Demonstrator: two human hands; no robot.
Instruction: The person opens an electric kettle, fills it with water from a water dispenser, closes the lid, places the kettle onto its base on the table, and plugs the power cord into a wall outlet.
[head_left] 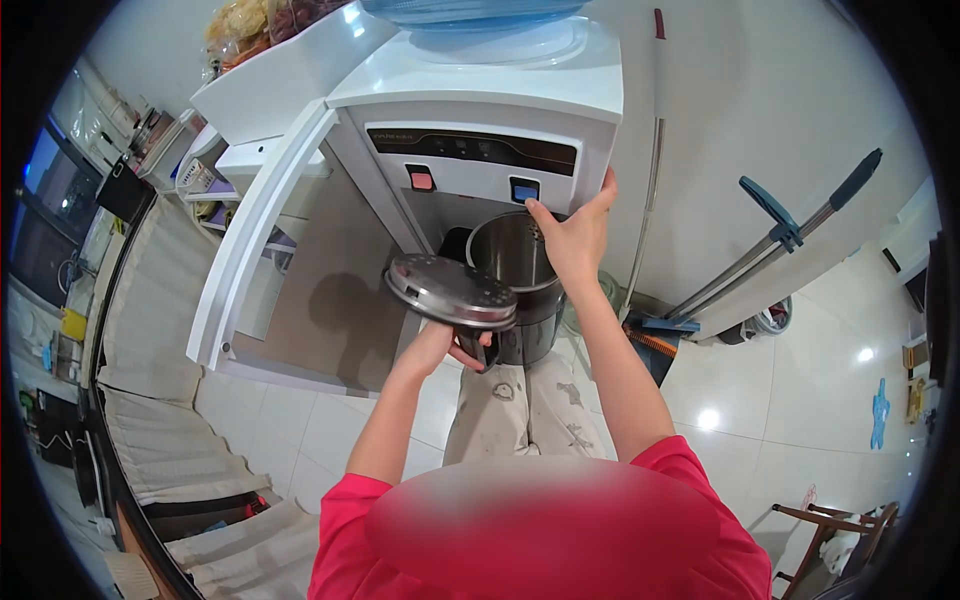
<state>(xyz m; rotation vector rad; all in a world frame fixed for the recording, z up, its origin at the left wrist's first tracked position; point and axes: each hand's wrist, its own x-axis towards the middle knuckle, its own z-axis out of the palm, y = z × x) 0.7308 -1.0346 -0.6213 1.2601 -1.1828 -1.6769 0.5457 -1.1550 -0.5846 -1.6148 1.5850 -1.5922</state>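
I have the steel kettle at the centre of the frame, its open mouth tucked under the front of the white water dispenser. The left hand is curled at the kettle's handle side, below the tilted lid; the lid hides part of that grip, but I read it as closed round the handle. The right hand is spread, gripping nothing: its thumb sits at the lower edge of the blue lever, upper middle of the frame, and its fingers reach round the dispenser's right side. Whether the lever is pressed or water runs, I cannot tell.

To do this well, I want the mouth squarely beneath the blue side, clear of the red lever to its left. The brace on the dispenser's side should let my thumb press evenly without rocking it. I would firm up the left grip as weight builds, hold the rim level, and tip the lid away from the stream. The likely trouble is the lid blocking my view of the level.
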